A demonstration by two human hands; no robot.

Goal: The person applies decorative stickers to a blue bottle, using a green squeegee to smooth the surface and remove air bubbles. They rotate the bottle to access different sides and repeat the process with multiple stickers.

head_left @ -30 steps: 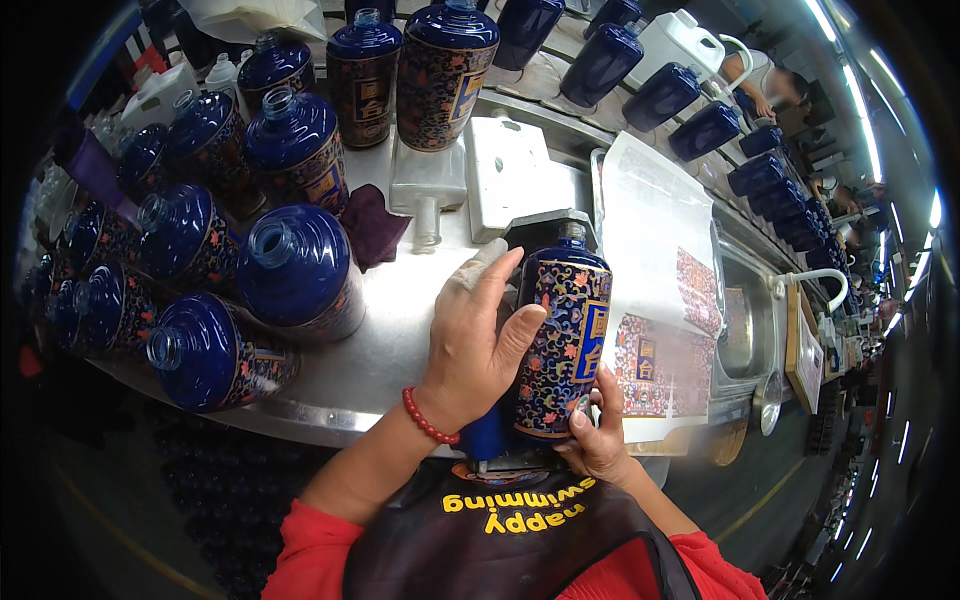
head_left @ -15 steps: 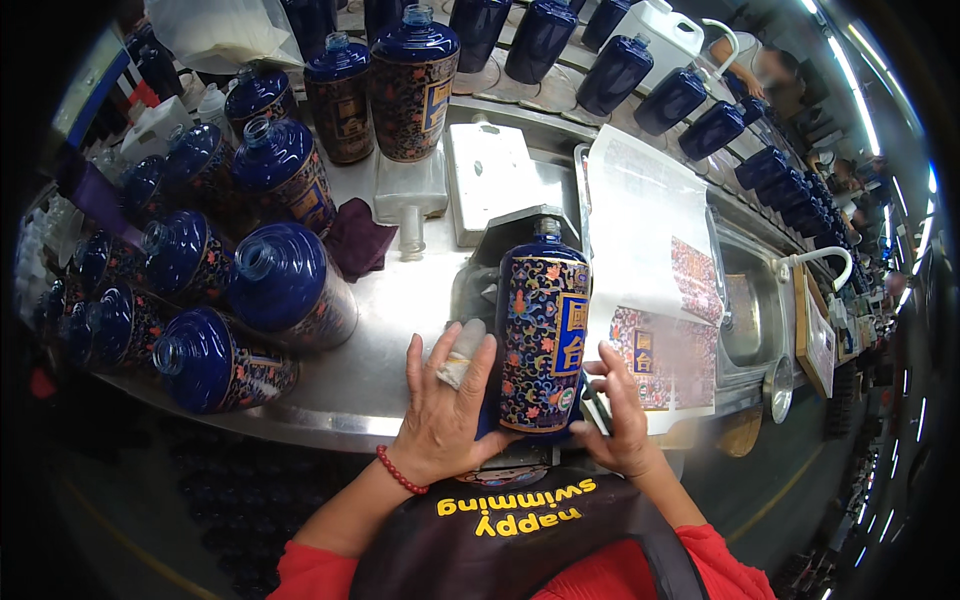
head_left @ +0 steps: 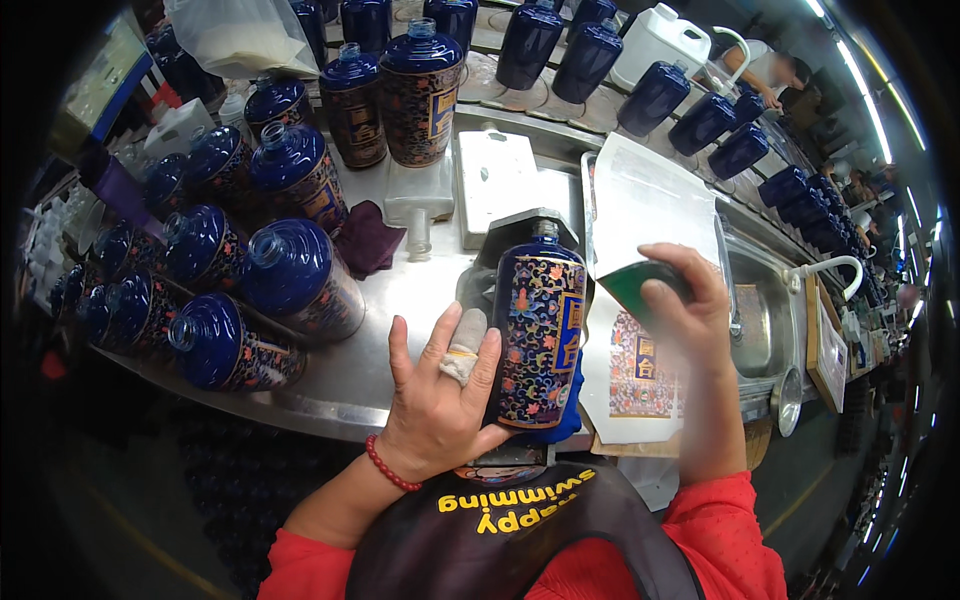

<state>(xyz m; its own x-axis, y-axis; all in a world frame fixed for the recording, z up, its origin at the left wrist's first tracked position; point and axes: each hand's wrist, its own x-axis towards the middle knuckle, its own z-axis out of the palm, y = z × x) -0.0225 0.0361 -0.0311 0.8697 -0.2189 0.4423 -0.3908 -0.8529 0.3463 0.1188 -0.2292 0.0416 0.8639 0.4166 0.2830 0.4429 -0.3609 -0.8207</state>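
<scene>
A dark blue bottle [head_left: 541,335] with a colourful floral wrap and a blue-and-gold panel lies in front of me, its neck pointing away. My left hand [head_left: 440,390] rests along its left side, fingers spread and thumb at its base; one finger wears a grey cover and a white band. In my right hand [head_left: 690,300], raised to the right of the bottle and partly blurred, is a flat green scraper [head_left: 640,287] pinched between thumb and fingers. Beneath that hand lies a white sheet of floral transfers [head_left: 633,370]. A blue cloth [head_left: 567,420] shows beside the bottle's base.
Decorated bottles [head_left: 290,265] crowd the left, near a purple cloth [head_left: 368,238]. A clear bottle [head_left: 418,215] lies beside a white container [head_left: 497,180]. Plain blue bottles [head_left: 655,97] line the far conveyor. At right are a sink [head_left: 757,325], a white tap [head_left: 830,268] and another person [head_left: 770,75].
My right hand has lifted away from the bottle's lower right side, moving up and right over the transfer sheet with the green scraper. The left hand stays against the bottle.
</scene>
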